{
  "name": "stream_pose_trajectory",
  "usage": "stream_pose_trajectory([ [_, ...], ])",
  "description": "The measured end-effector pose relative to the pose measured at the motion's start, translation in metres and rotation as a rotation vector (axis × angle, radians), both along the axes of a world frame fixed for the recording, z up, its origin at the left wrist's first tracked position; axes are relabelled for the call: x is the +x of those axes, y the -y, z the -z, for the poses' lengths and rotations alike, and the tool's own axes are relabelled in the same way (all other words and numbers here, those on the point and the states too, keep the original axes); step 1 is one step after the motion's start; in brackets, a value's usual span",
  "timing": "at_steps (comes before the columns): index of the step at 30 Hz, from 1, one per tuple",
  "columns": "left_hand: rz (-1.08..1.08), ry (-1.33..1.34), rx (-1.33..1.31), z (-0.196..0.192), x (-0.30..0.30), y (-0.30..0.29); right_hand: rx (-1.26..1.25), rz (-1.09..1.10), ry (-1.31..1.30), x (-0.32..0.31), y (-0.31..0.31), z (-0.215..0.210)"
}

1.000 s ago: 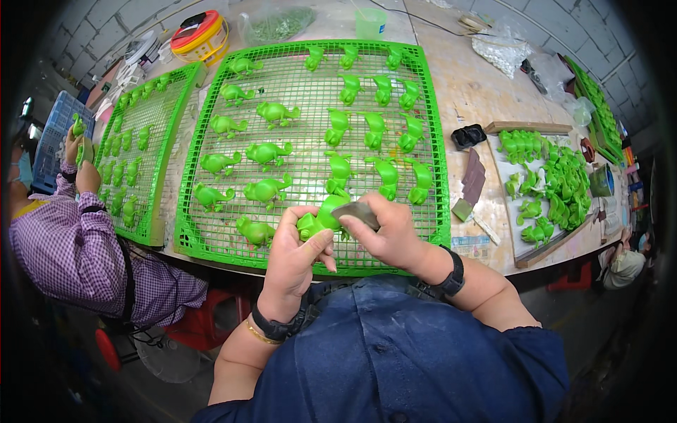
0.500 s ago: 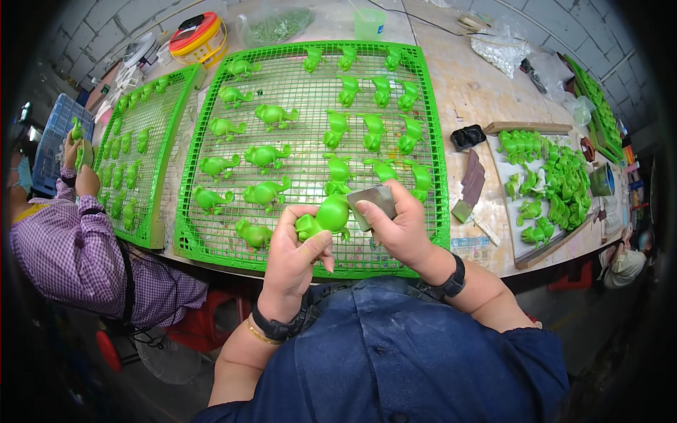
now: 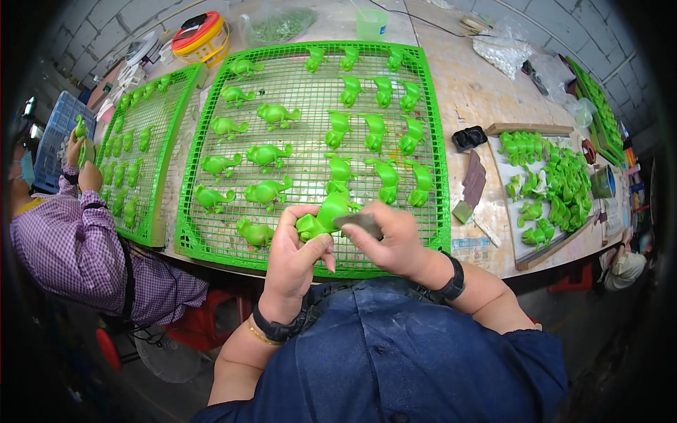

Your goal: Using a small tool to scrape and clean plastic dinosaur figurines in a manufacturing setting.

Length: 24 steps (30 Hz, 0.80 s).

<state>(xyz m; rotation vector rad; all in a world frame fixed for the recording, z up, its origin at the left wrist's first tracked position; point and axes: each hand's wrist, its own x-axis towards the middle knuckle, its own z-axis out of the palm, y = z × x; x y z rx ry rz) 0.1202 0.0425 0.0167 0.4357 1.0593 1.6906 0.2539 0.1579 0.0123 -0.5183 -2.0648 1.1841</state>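
Observation:
Between the fingers and thumb of my left hand (image 3: 295,252) is a glossy green chameleon figurine (image 3: 333,209), tilted over the near part of a green mesh rack (image 3: 443,233). My right hand (image 3: 396,241) pinches a folded grey piece of sandpaper (image 3: 362,224). Its edge lies at the figurine's right side; whether it touches is hard to tell. My right fingers hide part of the sheet. Similar figurines stand in rows on the rack, such as one green figurine (image 3: 266,190) just beyond my left hand.
At right, a white board (image 3: 502,185) with wooden edging carries a heap of green figurines (image 3: 564,185). Maroon sandpaper (image 3: 473,178) and a black tray (image 3: 469,137) lie beside it. On the left, a person in a checked shirt (image 3: 70,233) works by a second rack (image 3: 159,176). A red-and-yellow bucket (image 3: 201,39) stands behind.
My right hand has moved slightly left and down, turning the sandpaper from flat toward edge-on beside the figurine. My left hand keeps its hold almost unmoved.

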Motion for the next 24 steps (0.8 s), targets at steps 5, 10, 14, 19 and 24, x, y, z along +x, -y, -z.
stream_pose_trajectory([
  [5,-0.03,-0.032,-0.03,-0.004,0.002,0.001,0.212,0.116,-0.015,-0.003,-0.002,0.005],
  [10,-0.02,-0.018,-0.041,-0.005,0.001,0.001,0.157,0.156,-0.064,-0.002,0.0,-0.001],
  [14,-0.028,-0.007,-0.031,-0.006,0.002,0.001,0.03,0.184,-0.083,-0.001,0.001,0.005],
  [19,-0.023,0.025,0.004,0.004,-0.002,0.002,-0.373,0.138,-0.122,0.008,0.001,0.008],
  [24,-0.003,0.041,-0.002,0.008,-0.004,0.003,-0.696,0.09,-0.187,0.008,-0.01,0.006],
])
